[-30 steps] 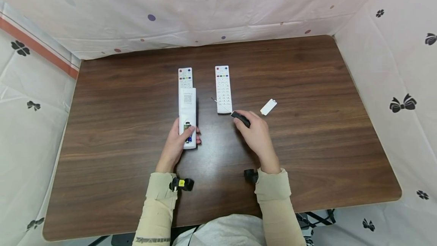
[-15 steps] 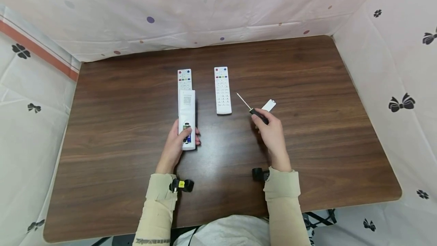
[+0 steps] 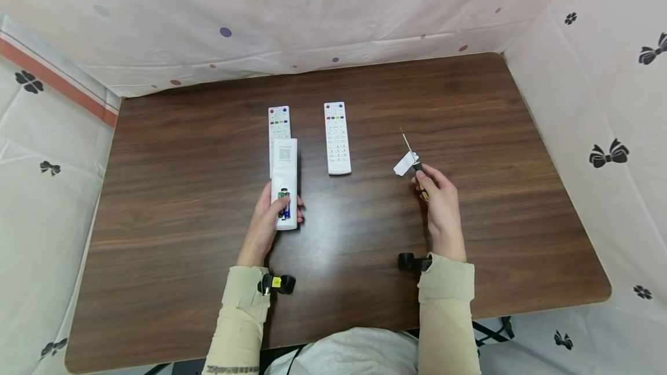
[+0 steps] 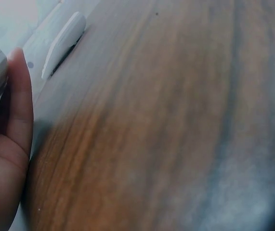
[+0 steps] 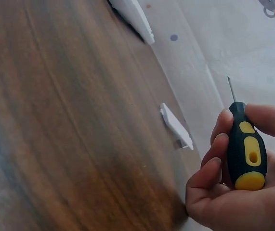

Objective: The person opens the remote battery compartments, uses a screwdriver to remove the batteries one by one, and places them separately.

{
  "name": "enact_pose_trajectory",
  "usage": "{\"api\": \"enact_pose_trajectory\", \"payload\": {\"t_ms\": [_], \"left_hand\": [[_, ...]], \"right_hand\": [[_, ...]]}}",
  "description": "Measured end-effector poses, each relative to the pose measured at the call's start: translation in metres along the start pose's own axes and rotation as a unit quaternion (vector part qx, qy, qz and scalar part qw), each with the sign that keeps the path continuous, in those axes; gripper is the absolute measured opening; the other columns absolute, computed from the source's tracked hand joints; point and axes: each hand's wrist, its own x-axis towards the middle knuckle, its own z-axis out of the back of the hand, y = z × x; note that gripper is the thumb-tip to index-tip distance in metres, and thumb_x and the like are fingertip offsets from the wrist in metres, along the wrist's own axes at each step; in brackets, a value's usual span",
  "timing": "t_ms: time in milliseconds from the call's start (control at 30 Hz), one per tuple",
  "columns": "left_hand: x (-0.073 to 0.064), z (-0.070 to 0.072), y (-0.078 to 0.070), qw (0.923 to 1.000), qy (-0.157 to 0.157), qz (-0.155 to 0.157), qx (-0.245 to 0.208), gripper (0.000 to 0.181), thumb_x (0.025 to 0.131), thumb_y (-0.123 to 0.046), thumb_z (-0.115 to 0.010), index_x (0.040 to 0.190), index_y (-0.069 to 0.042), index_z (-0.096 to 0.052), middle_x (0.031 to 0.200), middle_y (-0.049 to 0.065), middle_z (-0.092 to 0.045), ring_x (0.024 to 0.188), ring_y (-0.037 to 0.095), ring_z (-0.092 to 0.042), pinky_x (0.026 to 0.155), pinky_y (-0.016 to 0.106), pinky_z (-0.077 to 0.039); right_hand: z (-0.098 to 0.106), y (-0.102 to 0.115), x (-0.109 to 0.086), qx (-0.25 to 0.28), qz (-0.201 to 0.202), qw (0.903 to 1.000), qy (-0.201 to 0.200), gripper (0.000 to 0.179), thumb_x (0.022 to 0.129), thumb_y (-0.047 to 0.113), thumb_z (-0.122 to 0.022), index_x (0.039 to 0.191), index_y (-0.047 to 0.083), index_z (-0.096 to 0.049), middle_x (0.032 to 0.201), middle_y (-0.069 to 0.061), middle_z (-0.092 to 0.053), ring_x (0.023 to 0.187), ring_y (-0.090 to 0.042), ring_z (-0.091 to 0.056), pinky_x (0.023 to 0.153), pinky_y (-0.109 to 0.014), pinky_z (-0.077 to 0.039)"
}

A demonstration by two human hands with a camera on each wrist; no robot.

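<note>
My left hand (image 3: 263, 221) grips a white remote control (image 3: 284, 161) turned back side up, its battery bay bare. Two batteries (image 3: 283, 206) sit in that bay, and the thumb lies across them. A screwdriver (image 5: 246, 149) with a dark and yellow handle is pinched in my right hand (image 3: 440, 207), its thin shaft pointing away from me. Close by the shaft, a small white battery cover (image 3: 404, 165) lies on the table, partly behind the screwdriver in the head view.
A second remote (image 3: 279, 123) lies buttons up, partly covered by the held one. Right of it lies a third remote (image 3: 337, 139), also buttons up. The brown wooden table (image 3: 172, 247) is bordered by patterned cloth (image 3: 292, 16) at the back and sides.
My right hand has moved rightward with the screwdriver, from beside the third remote to the battery cover. The shaft has swung to point more directly away. My left hand stays put.
</note>
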Motion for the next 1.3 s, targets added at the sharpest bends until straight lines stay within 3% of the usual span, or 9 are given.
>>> {"api": "enact_pose_trajectory", "payload": {"t_ms": [400, 533, 633, 733, 867, 1033, 1067, 1133, 1300], "left_hand": [[0.005, -0.010, 0.001, 0.9985, -0.011, 0.013, 0.052, 0.043, 0.091, -0.005, -0.046, 0.130, -0.011, -0.028, 0.098, 0.032, -0.052, 0.067, 0.034, -0.058, 0.062, 0.041, -0.051], [0.012, -0.030, 0.002, 0.9964, -0.004, 0.024, 0.081, 0.049, 0.089, -0.005, -0.049, 0.131, -0.016, -0.027, 0.100, 0.030, -0.053, 0.072, 0.040, -0.058, 0.063, 0.043, -0.051], [0.016, -0.054, -0.004, 0.9937, 0.019, 0.041, 0.103, 0.053, 0.088, -0.005, -0.050, 0.133, -0.017, -0.025, 0.104, 0.030, -0.053, 0.080, 0.046, -0.056, 0.064, 0.042, -0.051], [0.025, -0.077, -0.002, 0.9834, 0.027, 0.042, 0.174, 0.059, 0.087, -0.011, -0.053, 0.136, -0.020, -0.022, 0.106, 0.021, -0.055, 0.085, 0.038, -0.057, 0.067, 0.039, -0.050], [0.047, -0.106, 0.009, 0.9522, 0.019, 0.025, 0.304, 0.070, 0.084, -0.022, -0.057, 0.140, -0.023, -0.015, 0.110, 0.009, -0.053, 0.093, 0.022, -0.054, 0.078, 0.036, -0.045], [0.075, -0.140, 0.011, 0.9189, 0.027, 0.034, 0.392, 0.076, 0.084, -0.024, -0.053, 0.141, -0.021, -0.003, 0.124, 0.015, -0.047, 0.100, 0.024, -0.051, 0.083, 0.039, -0.042], [0.081, -0.145, 0.010, 0.9070, 0.026, 0.036, 0.419, 0.077, 0.084, -0.023, -0.052, 0.141, -0.021, -0.001, 0.124, 0.016, -0.047, 0.098, 0.025, -0.052, 0.080, 0.039, -0.044], [0.090, -0.155, 0.009, 0.8755, 0.020, 0.042, 0.481, 0.077, 0.084, -0.024, -0.050, 0.141, -0.019, 0.002, 0.122, 0.016, -0.048, 0.093, 0.025, -0.054, 0.075, 0.039, -0.045], [0.112, -0.179, 0.008, 0.7833, 0.020, 0.049, 0.619, 0.081, 0.084, -0.023, -0.049, 0.141, -0.014, 0.008, 0.102, 0.016, -0.048, 0.068, 0.027, -0.054, 0.057, 0.040, -0.044]], "right_hand": [[0.006, -0.006, 0.002, 0.056, 0.001, 0.9982, 0.023, 0.038, 0.087, 0.021, -0.058, 0.120, 0.004, -0.053, 0.103, -0.014, -0.053, 0.091, -0.019, -0.051, 0.076, -0.025, -0.041], [0.009, -0.007, 0.003, 0.055, 0.003, 0.9981, 0.027, 0.038, 0.089, 0.021, -0.056, 0.122, 0.004, -0.051, 0.101, -0.012, -0.053, 0.088, -0.018, -0.051, 0.071, -0.025, -0.042], [0.009, -0.008, 0.003, 0.048, -0.001, 0.9982, 0.035, 0.039, 0.090, 0.021, -0.054, 0.125, 0.005, -0.048, 0.101, -0.012, -0.052, 0.087, -0.018, -0.050, 0.070, -0.024, -0.041], [0.009, -0.009, 0.002, 0.051, -0.002, 0.9978, 0.042, 0.038, 0.091, 0.019, -0.051, 0.126, 0.004, -0.046, 0.100, -0.012, -0.052, 0.086, -0.018, -0.049, 0.069, -0.025, -0.041], [0.010, -0.009, 0.002, 0.078, -0.001, 0.9957, 0.049, 0.037, 0.092, 0.016, -0.050, 0.125, 0.001, -0.044, 0.096, -0.012, -0.053, 0.082, -0.017, -0.049, 0.065, -0.023, -0.041], [0.013, -0.009, 0.003, 0.096, -0.007, 0.9939, 0.053, 0.037, 0.093, 0.013, -0.048, 0.127, 0.000, -0.042, 0.095, -0.012, -0.052, 0.079, -0.016, -0.049, 0.063, -0.021, -0.042], [0.013, -0.009, 0.003, 0.096, -0.008, 0.9939, 0.054, 0.037, 0.093, 0.013, -0.048, 0.127, 0.001, -0.042, 0.095, -0.012, -0.052, 0.079, -0.016, -0.049, 0.063, -0.021, -0.042], [0.013, -0.009, 0.003, 0.090, -0.010, 0.9944, 0.055, 0.037, 0.093, 0.014, -0.048, 0.127, 0.001, -0.042, 0.095, -0.012, -0.052, 0.080, -0.016, -0.049, 0.063, -0.022, -0.042], [0.013, -0.009, 0.002, 0.078, -0.005, 0.9955, 0.054, 0.036, 0.093, 0.014, -0.047, 0.127, 0.002, -0.043, 0.097, -0.014, -0.051, 0.081, -0.018, -0.049, 0.062, -0.022, -0.042]]}}
